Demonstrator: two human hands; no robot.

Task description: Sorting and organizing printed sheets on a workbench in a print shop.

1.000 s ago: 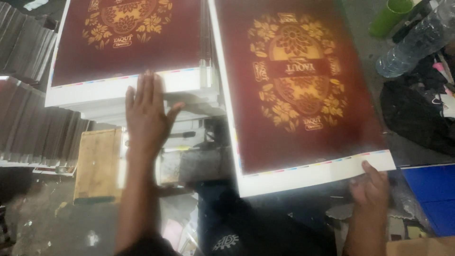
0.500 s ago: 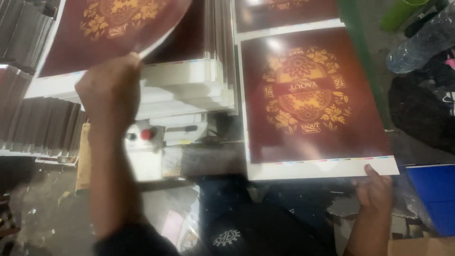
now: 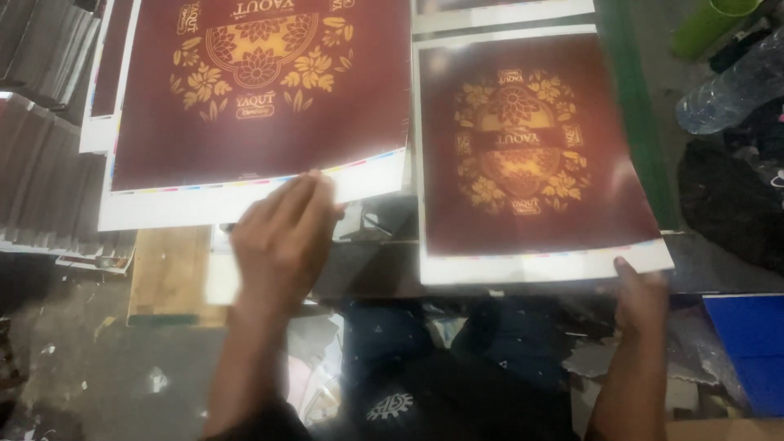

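Note:
A dark red printed sheet (image 3: pixel 261 90) with a gold flower design and a white margin is lifted at the upper left. My left hand (image 3: pixel 282 237) grips its lower white edge, fingers spread along it. A second sheet (image 3: pixel 531 147) of the same print lies flat to the right, on top of another like it. My right hand (image 3: pixel 641 298) holds the near right corner of this sheet, thumb on the white margin. The stack under the lifted sheet is mostly hidden.
Piles of grey sheets (image 3: pixel 41 122) fill the left side. A wooden board (image 3: pixel 167 269) lies below the lifted sheet. At the right are a green cup (image 3: pixel 719 20), a clear plastic bottle (image 3: pixel 727 90), a black bag (image 3: pixel 727 204) and a blue panel (image 3: pixel 751 343).
My left hand went from resting flat on the left stack to curling up its top sheet, and now holds that sheet raised by its lower edge. My right hand stayed at the right sheet's corner.

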